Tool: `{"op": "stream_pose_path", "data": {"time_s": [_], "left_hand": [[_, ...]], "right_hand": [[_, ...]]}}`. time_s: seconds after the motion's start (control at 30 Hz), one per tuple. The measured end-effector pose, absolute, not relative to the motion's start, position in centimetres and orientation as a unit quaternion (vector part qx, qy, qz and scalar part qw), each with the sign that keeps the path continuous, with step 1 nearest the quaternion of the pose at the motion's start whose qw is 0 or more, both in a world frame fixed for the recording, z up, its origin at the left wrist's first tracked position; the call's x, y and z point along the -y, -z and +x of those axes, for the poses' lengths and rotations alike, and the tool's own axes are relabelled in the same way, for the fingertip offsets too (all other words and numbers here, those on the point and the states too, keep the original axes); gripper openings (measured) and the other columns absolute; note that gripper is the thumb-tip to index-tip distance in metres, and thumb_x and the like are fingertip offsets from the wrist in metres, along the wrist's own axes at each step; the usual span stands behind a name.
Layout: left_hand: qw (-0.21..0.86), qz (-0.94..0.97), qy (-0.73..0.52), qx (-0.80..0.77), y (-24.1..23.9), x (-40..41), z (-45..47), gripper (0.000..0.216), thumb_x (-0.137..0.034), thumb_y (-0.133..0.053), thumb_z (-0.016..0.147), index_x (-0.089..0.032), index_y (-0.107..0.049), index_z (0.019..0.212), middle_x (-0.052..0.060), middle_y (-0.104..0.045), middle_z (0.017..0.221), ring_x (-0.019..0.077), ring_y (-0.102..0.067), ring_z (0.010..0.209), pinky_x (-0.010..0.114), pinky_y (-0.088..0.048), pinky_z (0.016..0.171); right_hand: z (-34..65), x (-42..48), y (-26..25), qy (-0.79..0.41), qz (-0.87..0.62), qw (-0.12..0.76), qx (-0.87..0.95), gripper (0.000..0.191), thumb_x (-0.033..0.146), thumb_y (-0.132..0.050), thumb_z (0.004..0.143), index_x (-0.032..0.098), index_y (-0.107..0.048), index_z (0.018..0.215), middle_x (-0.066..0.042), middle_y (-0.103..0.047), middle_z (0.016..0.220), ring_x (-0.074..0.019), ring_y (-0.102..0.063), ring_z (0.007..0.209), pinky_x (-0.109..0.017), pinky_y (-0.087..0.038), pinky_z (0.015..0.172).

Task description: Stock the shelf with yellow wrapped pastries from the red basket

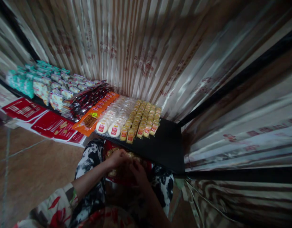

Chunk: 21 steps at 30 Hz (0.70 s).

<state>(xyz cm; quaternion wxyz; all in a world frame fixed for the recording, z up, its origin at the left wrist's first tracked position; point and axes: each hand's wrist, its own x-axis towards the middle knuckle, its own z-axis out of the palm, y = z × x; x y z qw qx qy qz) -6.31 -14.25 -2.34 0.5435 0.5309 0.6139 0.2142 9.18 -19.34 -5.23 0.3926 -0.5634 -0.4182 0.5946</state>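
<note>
Clamping a red snack bag (122, 181) in both grips, left hand (118, 158) and right hand (139, 172) could tip it off the lap (89, 167), spilling its contents.

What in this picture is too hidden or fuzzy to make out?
All in the head view:
1. The red pack on the lap: the left hand and right hand cover it in dim light, so its contents and their grip are unclear.
2. Labels on the shelf packets: too small to read.
3. The teal packets, far left: blurred.
4. Print on the striped backdrop: smeared by blur.
</note>
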Motion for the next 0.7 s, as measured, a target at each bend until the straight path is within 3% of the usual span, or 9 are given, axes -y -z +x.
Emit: {"op": "stream_pose_path", "data": {"time_s": [0.2, 0.33, 0.5, 0.7], "left_hand": [[0.732, 0.303, -0.329, -0.514, 0.2, 14.2, -5.0, 0.033, -0.043, -0.068, 0.063, -0.014, -0.053, 0.07, 0.001, -0.063, 0.064, 0.0124, -0.059, 0.061, 0.025, -0.047, 0.063], [0.753, 0.256, -0.358, -0.489, -0.3, 13.9, -4.1, 0.03, -0.039, -0.067, 0.068, -0.013, -0.055, 0.076, 0.005, -0.066, 0.069, 0.0132, -0.063, 0.062, 0.024, -0.048, 0.062], [0.765, 0.231, -0.39, -0.457, -0.6, 13.8, -2.8, 0.023, -0.03, -0.062, 0.077, -0.014, -0.056, 0.092, 0.007, -0.067, 0.089, 0.0127, -0.065, 0.063, 0.019, -0.045, 0.054], [0.793, 0.222, -0.419, -0.382, -1.2, 14.1, -2.2, 0.035, -0.025, -0.068, 0.073, -0.015, -0.057, 0.105, 0.008, -0.064, 0.1, 0.0132, -0.064, 0.079, 0.02, -0.046, 0.067]], "right_hand": [[10.7, 19.2, 2.3, -0.574, -0.571, 0.443, 0.385, 0.046, 0.05, -0.066, 0.065, 0.023, -0.065, 0.102, -0.005, -0.065, 0.109, -0.0249, -0.057, 0.104, -0.036, -0.046, 0.089], [11.4, 18.8, 0.6, -0.592, -0.538, 0.51, 0.315, 0.044, 0.048, -0.069, 0.062, 0.022, -0.067, 0.097, -0.006, -0.065, 0.107, -0.0247, -0.057, 0.103, -0.035, -0.048, 0.086], [11.9, 18.1, -0.1, -0.67, -0.478, 0.532, 0.201, 0.039, 0.041, -0.071, 0.064, 0.02, -0.065, 0.096, -0.005, -0.069, 0.093, -0.0224, -0.065, 0.084, -0.035, -0.051, 0.073], [13.3, 17.7, -1.1, -0.678, -0.444, 0.557, 0.182, 0.032, 0.04, -0.07, 0.067, 0.022, -0.067, 0.094, -0.004, -0.069, 0.093, -0.0195, -0.065, 0.083, -0.031, -0.052, 0.073]]}}
